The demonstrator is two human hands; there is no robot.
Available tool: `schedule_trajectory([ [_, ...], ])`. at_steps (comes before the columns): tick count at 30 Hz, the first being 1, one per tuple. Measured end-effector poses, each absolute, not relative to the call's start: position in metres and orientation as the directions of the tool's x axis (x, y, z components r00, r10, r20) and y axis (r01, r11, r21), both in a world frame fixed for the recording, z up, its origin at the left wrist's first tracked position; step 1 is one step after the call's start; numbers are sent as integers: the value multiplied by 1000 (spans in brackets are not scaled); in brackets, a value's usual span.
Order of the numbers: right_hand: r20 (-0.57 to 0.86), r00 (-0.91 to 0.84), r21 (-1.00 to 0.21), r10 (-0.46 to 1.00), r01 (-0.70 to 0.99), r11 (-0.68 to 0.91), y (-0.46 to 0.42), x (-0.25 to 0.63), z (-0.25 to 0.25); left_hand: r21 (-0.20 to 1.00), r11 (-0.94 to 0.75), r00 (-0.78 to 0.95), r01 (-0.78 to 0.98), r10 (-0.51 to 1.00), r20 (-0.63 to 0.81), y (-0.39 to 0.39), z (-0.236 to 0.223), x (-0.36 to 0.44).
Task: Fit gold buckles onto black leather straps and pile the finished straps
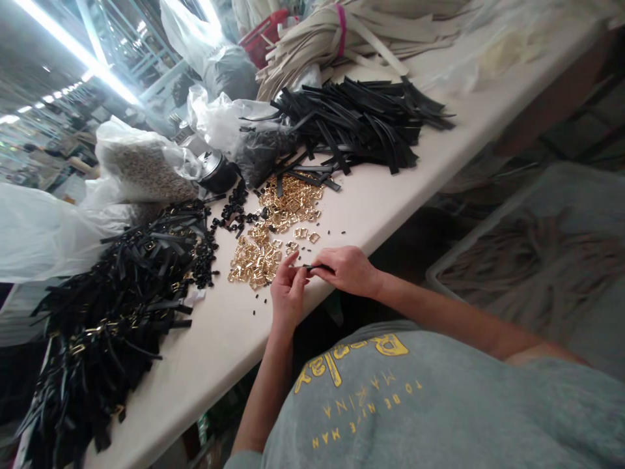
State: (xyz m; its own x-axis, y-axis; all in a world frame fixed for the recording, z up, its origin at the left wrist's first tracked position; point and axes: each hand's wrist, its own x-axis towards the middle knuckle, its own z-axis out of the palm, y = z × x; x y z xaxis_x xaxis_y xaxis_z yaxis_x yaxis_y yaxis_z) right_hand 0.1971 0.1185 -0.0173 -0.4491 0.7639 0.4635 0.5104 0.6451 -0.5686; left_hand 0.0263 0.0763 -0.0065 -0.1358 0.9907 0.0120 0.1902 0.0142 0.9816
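Observation:
My left hand [287,290] and my right hand [351,270] meet above the table's near edge. Between their fingertips is a short black strap [312,266], mostly covered by the fingers. The left thumb and fingers pinch one end, and the right fingers are closed round the other. Just beyond the left hand lies a heap of gold-coloured metal buckles [256,260], with a second heap of them [290,202] farther back. Small black pieces [201,260] lie left of the buckles, and a few are scattered near my hands.
Loose black straps [356,124] are piled at the back. Straps with gold buckles fitted [112,326] cover the table's left end. Behind stand a black tin [215,170], a plastic bag of small parts [146,166] and a beige strap bundle [312,39]. A clear bin [488,241] stands right.

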Motion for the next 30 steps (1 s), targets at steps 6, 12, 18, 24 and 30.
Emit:
schedule_trajectory([
  [6,385,-296,-702,874,521,486,151,212,-14,973,-53,-232,225,967,106,88,-8,-8],
  [12,314,-233,-743,920,543,391,169,214,-26,896,5,-440,444,872,213,101,-13,-86],
  [18,338,-253,-651,907,633,419,167,210,-33,555,120,-299,823,923,243,108,-19,-109],
  [24,363,-269,-577,892,687,442,167,211,-33,388,7,-125,921,952,280,112,-26,-81],
  [30,380,-288,-546,879,698,464,166,210,-33,429,-43,-109,902,940,323,99,-23,-92],
])
